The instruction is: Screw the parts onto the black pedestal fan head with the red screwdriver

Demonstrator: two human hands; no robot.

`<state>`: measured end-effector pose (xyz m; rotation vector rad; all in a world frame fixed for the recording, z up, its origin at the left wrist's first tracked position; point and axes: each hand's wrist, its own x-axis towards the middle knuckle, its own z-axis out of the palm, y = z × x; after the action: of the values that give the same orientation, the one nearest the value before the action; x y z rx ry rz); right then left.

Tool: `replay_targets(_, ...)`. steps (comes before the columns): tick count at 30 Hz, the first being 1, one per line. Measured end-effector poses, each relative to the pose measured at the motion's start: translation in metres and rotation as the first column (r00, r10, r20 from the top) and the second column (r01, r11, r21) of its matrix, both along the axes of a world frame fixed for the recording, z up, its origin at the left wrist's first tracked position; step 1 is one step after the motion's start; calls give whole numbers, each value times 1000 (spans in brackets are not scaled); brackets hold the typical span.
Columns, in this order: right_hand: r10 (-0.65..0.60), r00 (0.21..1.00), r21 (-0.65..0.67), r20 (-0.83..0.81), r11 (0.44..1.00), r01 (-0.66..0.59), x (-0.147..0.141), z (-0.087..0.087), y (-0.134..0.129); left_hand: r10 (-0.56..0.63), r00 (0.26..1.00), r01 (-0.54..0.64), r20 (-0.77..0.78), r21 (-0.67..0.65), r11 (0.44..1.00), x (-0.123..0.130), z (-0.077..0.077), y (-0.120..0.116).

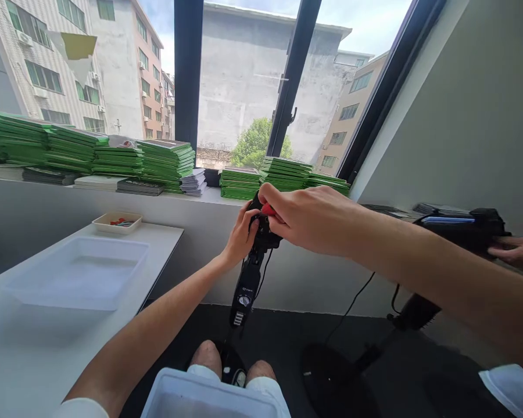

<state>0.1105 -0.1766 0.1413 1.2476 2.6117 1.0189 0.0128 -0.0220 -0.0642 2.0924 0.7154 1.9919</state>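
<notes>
A black stand-like device (247, 290) with a dial and a thin cable rises in front of me, below the window sill. My left hand (243, 235) is closed around the left side of its upper end. My right hand (287, 215) is closed on a small red-handled tool (268, 209), held against the top of the device from the right. The tip of the red tool is hidden by my fingers and the device.
Stacks of green books (168, 165) line the window sill. On the white table (9, 360) at left are a clear tray (81, 273) and a small box (117, 222). Another tray (209, 397) rests on my lap. Another person's hand (516, 248) touches a black device at right.
</notes>
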Motion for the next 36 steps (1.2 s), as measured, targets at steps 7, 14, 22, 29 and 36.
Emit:
replay_targets(7, -110, 994, 204, 11, 973, 106, -4, -17, -7, 9, 998, -7, 61, -29, 1000, 0, 1, 0)
replay_targets(14, -36, 992, 127, -117, 991, 51, 1, -19, -2, 7, 998, -5, 66, -28, 1000, 0, -3, -1)
replay_targets(22, 147, 989, 62, -12, 987, -146, 14, -13, 4, 41, 998, -41, 43, -9, 999, -1, -1, 0)
replay_targets(29, -118, 989, 164, -93, 978, 132, 0, -18, -4, 13, 999, -12, 43, -11, 1000, 2, -5, 0)
replay_targets(36, 59, 967, 198, -246, 980, -9, 18, -26, -19, 14, 1000, -14, 17, 6, 1000, -18, 4, -11)
